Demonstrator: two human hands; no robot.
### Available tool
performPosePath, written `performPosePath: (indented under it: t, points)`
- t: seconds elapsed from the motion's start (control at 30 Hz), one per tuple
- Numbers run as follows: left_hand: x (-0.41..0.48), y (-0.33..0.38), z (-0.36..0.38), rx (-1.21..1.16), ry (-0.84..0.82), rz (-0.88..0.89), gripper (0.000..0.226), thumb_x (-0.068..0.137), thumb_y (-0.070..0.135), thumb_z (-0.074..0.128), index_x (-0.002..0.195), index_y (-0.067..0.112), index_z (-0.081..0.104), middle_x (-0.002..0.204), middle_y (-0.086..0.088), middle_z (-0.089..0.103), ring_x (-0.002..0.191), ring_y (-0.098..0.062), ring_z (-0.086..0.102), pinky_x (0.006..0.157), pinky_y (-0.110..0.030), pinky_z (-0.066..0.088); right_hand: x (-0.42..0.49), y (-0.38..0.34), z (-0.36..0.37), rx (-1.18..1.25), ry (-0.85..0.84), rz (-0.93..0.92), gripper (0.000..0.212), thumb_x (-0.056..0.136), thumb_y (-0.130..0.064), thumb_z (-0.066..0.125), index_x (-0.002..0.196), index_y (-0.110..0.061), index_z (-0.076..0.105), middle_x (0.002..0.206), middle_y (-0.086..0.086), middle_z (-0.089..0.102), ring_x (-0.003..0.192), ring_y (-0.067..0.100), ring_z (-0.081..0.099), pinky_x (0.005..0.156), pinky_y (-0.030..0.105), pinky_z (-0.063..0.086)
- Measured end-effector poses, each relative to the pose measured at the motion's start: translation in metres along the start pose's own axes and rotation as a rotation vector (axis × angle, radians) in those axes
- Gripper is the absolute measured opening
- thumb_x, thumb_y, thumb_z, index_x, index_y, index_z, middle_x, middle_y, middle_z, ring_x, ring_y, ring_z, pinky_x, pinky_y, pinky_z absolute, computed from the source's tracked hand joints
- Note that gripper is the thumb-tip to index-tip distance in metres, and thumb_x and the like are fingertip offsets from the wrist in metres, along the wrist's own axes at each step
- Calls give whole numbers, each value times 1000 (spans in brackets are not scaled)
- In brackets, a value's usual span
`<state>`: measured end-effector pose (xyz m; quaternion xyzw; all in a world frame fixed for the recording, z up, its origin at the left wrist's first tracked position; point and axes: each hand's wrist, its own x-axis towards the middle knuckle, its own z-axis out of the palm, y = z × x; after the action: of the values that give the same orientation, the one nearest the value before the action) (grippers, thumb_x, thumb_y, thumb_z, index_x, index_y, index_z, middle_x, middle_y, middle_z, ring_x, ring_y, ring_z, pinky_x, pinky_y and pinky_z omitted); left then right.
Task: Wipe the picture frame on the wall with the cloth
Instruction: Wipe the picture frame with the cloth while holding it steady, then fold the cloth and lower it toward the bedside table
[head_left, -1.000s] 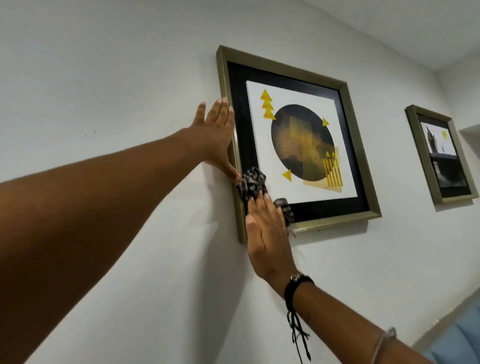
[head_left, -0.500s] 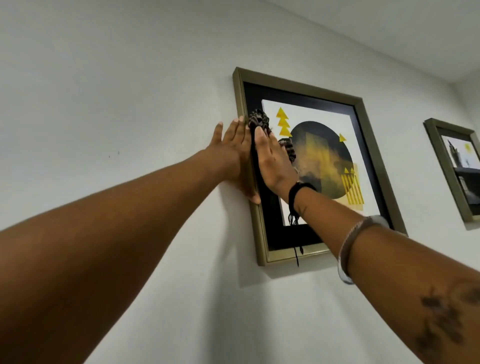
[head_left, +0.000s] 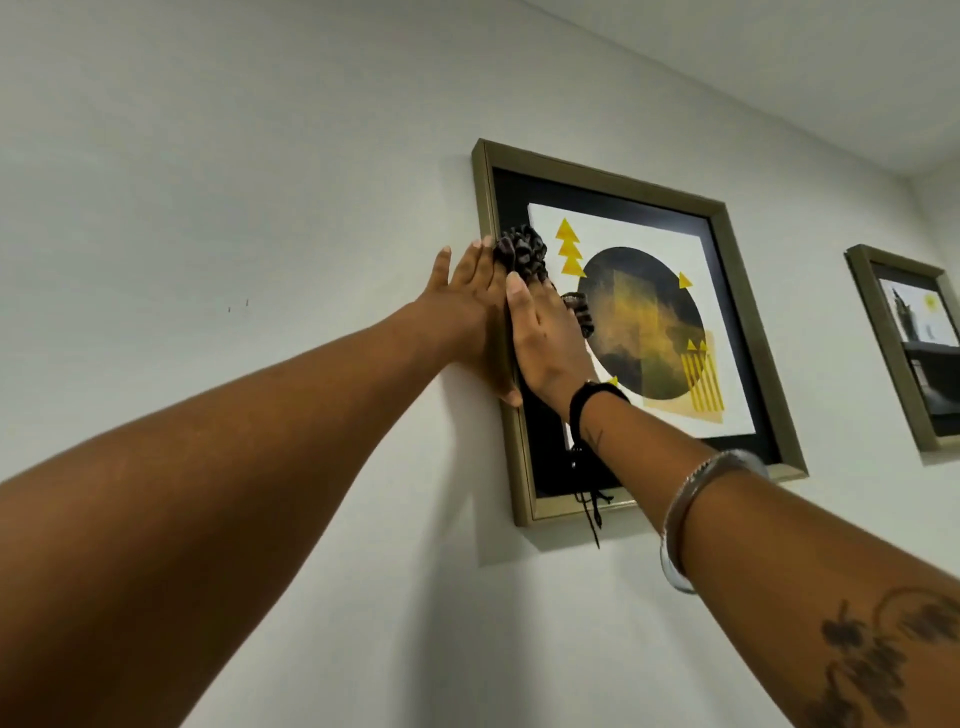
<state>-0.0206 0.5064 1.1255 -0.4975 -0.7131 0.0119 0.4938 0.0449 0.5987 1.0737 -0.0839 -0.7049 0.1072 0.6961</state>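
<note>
my left hand lies flat, fingers spread, steadying the picture frame at centre while my right hand presses the cloth onto the glass.

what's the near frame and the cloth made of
Picture frame: dull brass-gold moulding with a satin sheen, metal or painted wood; the look cannot settle which. Cloth: soft crumpled fabric, dark with a pale mottled pattern, bunched under the right hand.
</note>
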Motion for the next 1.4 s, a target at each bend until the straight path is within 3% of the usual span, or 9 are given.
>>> performPosePath:
  t: [0.3,0.47,0.63,0.77,0.83,0.93,1.03,1.2,1.4]
  points:
    - [-19,3,24,-113,167,-8,138,57,78,69,153,7,0,165,-17,-1,151,-34,-7,118,-58,-7,-119,20,-11,109,-114,167,52,99,-46,31,132,-16,59,143,7,56,139,22,42,117,45,29]
    - [-74,43,42,-387,153,-5,100,82,47,63,153,5,7,165,-16,2,152,-32,-4,119,-55,-5,-143,10,-15,302,-143,393,54,96,-51,40,136,-20,56,141,1,59,132,15,50,116,40,34]
    - [-141,68,53,-848,150,-144,78,84,19,59,151,10,21,162,-15,19,151,-30,14,121,-52,6,-144,-4,-14,286,-112,477,58,90,-26,61,145,-13,45,146,7,53,132,19,51,111,38,43]
    - [-189,54,56,-1033,194,-198,63,79,6,52,140,4,40,144,-17,47,134,-34,43,111,-43,31,-147,-14,-5,254,58,556,55,85,-3,59,139,-9,52,131,8,63,92,8,64,68,6,50]
    - [-204,46,59,-1143,137,-229,62,83,5,49,144,9,39,151,-11,42,136,-29,42,112,-38,32,-145,-19,-8,344,135,651,51,87,3,52,136,-8,56,116,8,69,75,7,61,54,9,48]
    - [-227,21,61,-1295,56,-303,51,93,13,48,143,15,42,152,-5,42,135,-23,46,109,-32,38,-157,-44,-9,530,205,786,50,87,5,46,133,-10,59,95,5,69,76,19,63,68,29,55]
    - [-247,2,62,-1447,-101,-357,42,98,23,50,138,13,49,146,-7,50,131,-21,49,102,-28,38,-184,-77,-7,740,194,901,50,81,7,46,126,-6,62,106,11,69,95,27,68,83,34,58]
    - [-307,-11,66,-1729,-289,-565,40,97,38,50,112,3,62,115,-8,67,103,-23,62,86,-38,48,-261,-139,11,1047,-146,1064,54,75,-3,38,123,5,63,119,24,68,108,38,67,98,52,52]
    - [-428,-7,90,-1956,-222,-876,15,91,26,65,92,11,65,79,-3,69,65,-10,63,61,-25,50,-362,-170,36,1131,-341,1233,53,84,-13,47,132,8,52,127,26,57,116,40,59,107,55,43]
